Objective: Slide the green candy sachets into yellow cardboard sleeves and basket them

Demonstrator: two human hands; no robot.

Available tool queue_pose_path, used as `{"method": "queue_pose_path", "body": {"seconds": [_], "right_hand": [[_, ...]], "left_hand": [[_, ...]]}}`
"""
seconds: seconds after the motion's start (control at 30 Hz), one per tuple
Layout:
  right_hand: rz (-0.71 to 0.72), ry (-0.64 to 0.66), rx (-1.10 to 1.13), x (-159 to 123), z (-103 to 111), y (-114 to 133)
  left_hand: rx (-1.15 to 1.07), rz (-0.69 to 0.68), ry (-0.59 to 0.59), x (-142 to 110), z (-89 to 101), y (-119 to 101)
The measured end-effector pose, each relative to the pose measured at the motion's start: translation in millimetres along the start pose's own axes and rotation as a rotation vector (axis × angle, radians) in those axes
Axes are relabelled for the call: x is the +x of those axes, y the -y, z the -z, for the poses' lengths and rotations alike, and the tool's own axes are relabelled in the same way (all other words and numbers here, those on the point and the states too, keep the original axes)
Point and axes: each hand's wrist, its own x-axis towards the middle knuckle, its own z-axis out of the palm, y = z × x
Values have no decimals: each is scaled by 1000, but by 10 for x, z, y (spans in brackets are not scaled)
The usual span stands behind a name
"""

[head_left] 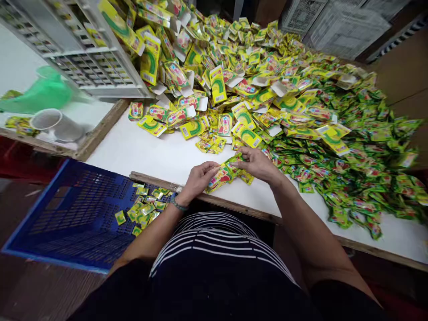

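Near the table's front edge, my left hand pinches one side of a yellow-green candy packet with red fruit printed on it. The fingers of my right hand are closed on the packet's upper right end. Just beyond my hands lie small yellow sachets and printed yellow cardboard boxes, several with open white flaps. To the right of my right hand spreads a heap of green packets like the one I hold.
A blue plastic crate with small yellow boxes inside stands below the table at left. A white slotted crate tilts over the boxes. Left of it are a clear cup and a green bag. Grey crates stand behind.
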Motion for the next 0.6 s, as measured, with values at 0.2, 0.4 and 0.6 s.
{"method": "queue_pose_path", "body": {"seconds": [0.2,0.4,0.6], "right_hand": [[-123,-160,-193,-89,-44,-43],[-112,-164,-180,-90,-144,5],[-61,-241,81,-143,-190,-56]], "left_hand": [[-107,7,-56,-20,-23,68],[-141,2,-26,-39,-62,59],[-235,121,-52,-39,-108,10]]}}
